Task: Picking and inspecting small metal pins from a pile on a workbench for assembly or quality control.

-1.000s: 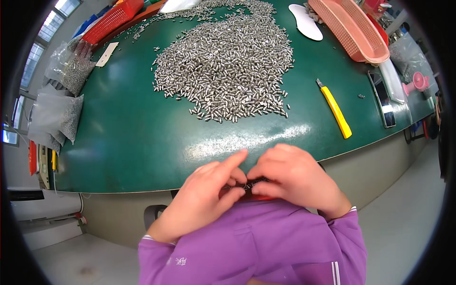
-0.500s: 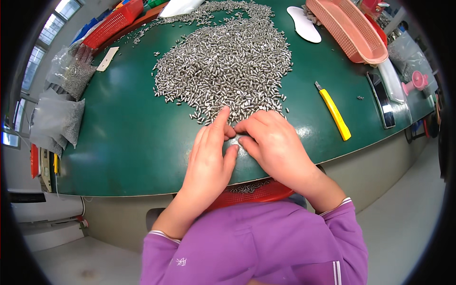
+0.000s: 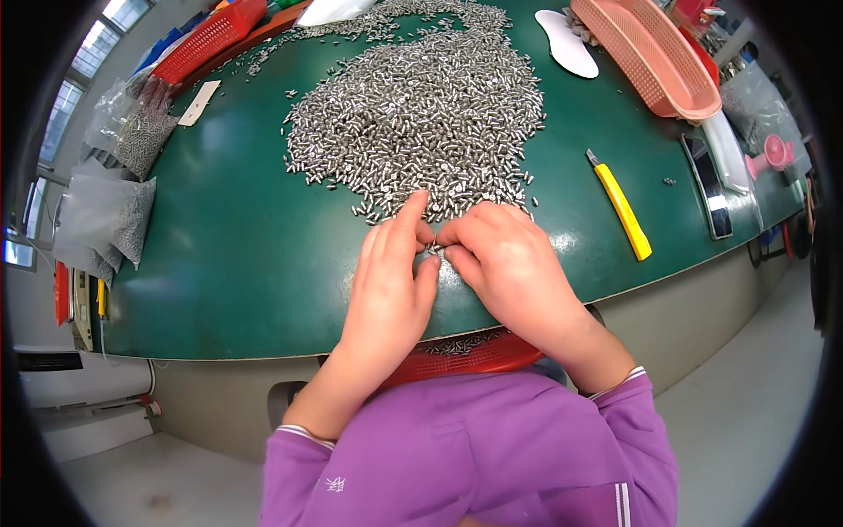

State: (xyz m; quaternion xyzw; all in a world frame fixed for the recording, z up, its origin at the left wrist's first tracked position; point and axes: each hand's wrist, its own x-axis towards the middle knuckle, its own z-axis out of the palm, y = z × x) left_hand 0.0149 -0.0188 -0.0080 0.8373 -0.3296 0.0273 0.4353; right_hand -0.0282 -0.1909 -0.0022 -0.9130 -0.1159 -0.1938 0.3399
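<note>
A large heap of small, shiny metal pins (image 3: 421, 114) spreads over the green table (image 3: 237, 255). At the heap's near edge, my left hand (image 3: 386, 272) rests with its index finger stretched toward the pins and its thumb apart. Facing it, my right hand (image 3: 509, 259) is bent at the fingers, with a gap between thumb and index finger. A few loose metal pins (image 3: 433, 249) lie on the table between the fingertips of both hands. Neither hand visibly grips a pin, though the undersides of the fingers are hidden.
Below the table edge, a red basket (image 3: 474, 358) holds more pins. To the right lie a yellow utility knife (image 3: 622, 209) and a phone (image 3: 707, 189). A pink basket (image 3: 654, 61) and white insole (image 3: 566, 44) are farther back. Filled plastic bags (image 3: 105, 211) line the left edge.
A few pins now show between my fingertips, where the table looked nearly bare before. Both hands stay almost in place.
</note>
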